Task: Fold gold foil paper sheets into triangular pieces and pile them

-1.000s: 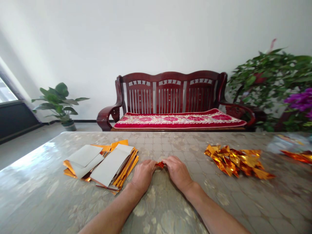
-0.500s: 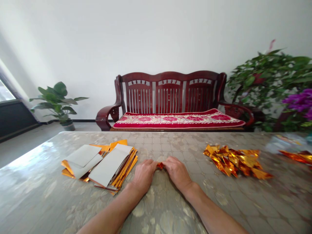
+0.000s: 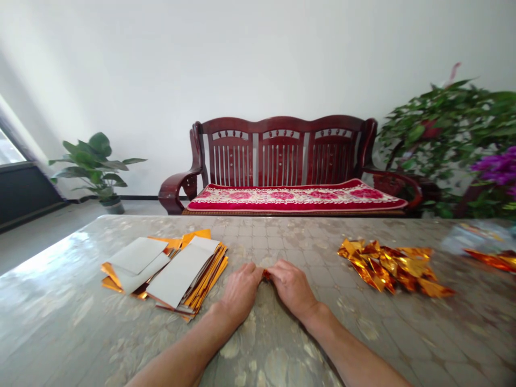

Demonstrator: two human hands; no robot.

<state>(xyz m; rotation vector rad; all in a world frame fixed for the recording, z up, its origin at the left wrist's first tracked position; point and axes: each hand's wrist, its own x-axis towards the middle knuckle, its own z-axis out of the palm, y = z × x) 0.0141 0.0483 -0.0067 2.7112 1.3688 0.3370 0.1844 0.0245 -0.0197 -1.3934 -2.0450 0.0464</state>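
Note:
Between my two hands is a small piece of orange-gold foil paper (image 3: pixel 266 274), mostly covered by fingers. My left hand (image 3: pixel 242 287) is closed on its left end. My right hand (image 3: pixel 292 285) pinches the right end, its fingertips close to those of the left. Left of my hands lies a stack of foil paper sheets (image 3: pixel 183 274), pale backs up, with orange-gold edges showing. To the right is a pile of folded, shiny gold foil pieces (image 3: pixel 393 269).
The table (image 3: pixel 258 349) has a patterned, glossy cover. At its right edge lie a clear plastic bag (image 3: pixel 478 236) and another strip of orange foil (image 3: pixel 494 259). Behind stands a dark red wooden bench (image 3: pixel 282 126) with a red cushion (image 3: pixel 298 204). Plants flank it.
My hands have drawn slightly closer together, and less of the foil piece shows between them. The stack and the pile lie as before; the view has shifted a little.

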